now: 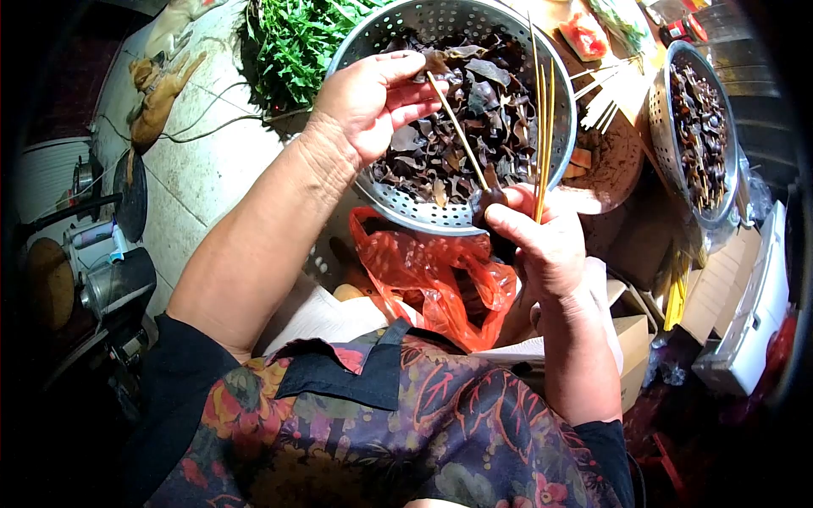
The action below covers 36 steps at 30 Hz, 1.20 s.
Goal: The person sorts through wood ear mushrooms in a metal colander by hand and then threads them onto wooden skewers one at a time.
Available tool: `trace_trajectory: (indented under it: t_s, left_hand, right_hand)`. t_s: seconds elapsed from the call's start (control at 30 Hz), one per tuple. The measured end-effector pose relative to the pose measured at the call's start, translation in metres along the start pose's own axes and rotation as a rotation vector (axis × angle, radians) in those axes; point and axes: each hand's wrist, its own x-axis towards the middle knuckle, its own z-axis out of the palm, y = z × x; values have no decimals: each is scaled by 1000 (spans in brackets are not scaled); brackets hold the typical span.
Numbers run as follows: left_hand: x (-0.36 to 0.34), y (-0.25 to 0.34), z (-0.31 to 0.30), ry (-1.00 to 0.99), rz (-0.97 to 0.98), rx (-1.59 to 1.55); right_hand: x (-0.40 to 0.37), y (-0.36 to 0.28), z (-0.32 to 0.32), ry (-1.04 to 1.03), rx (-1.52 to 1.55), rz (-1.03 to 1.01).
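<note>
Pinched between the thumb and fingers of my left hand [360, 97] is a dark piece of wood ear mushroom [437, 63], at the upper tip of a bamboo skewer [458, 127]. My right hand [549, 241] grips the skewer's lower end, where more dark wood ear [487, 201] is gathered. Several other bamboo skewers [544, 127] stand up from the same right hand, bunched together. Beneath both hands lies a perforated metal colander [423, 222], holding a heap of loose wood ear pieces [487, 102].
A second colander [664, 118] at right holds filled skewers [701, 140]. Pale sticks [611, 93] lie near it. Below the main colander hangs a red plastic bag [432, 279]. Leafy greens [292, 51] and a brown dog [161, 97] are at left. A white foam box [749, 296] stands right.
</note>
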Motion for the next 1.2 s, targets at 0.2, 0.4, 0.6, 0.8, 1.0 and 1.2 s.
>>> trace_trajectory:
  t_s: [0.2,0.4,0.6,0.8,1.0,1.2]
  left_hand:
    - [-3,-12,7,-42,-10,-31]
    - [-6,-8,10,35,-117,-201]
    - [4,-9,2,127,130,-52]
    - [1,-6,10,118,328,199]
    - [3,-16,8,80,532,553]
    - [-1,-19,14,91,391,239]
  right_hand:
    - [-2,-3,4,17,35,-29]
    - [-5,-7,3,-6,12,-57]
    - [-5,-3,-1,14,18,-36]
    - [-6,-5,-2,1,41,-19]
    - [-4,-5,-3,12,-65,-54]
    - [-2,2,-9,12,-253,-127]
